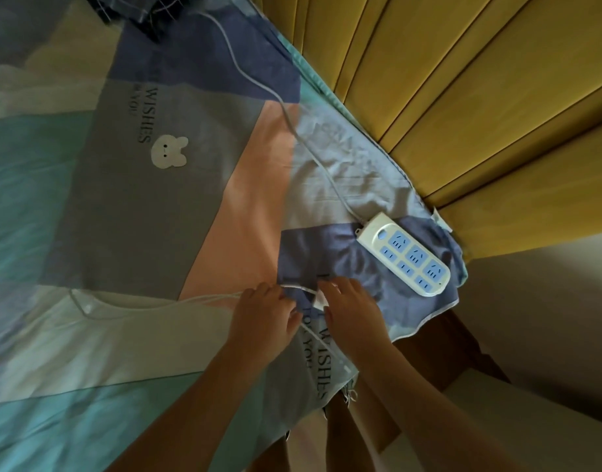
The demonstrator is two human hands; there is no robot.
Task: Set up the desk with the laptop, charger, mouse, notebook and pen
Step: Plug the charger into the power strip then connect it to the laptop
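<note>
Where sheet [245, 212] ends, perhaps charger [321, 299].

Dim, soft indoor light; no glare. Faint shadows under both forearms. Strong wide-angle bending at edges. Top-left corner smeared by blur; centre moderately sharp, overall slightly soft, muted colours.

Small white charger block [321, 299] mostly hidden under right hand [349, 306]; shape unclear. Thin white charger cable [204, 298] vanishes beneath left hand [265, 313]. Dark checked cloth bundle [139, 13] cut off by top edge, blurred. Both forearms cropped at bottom edge.
</note>
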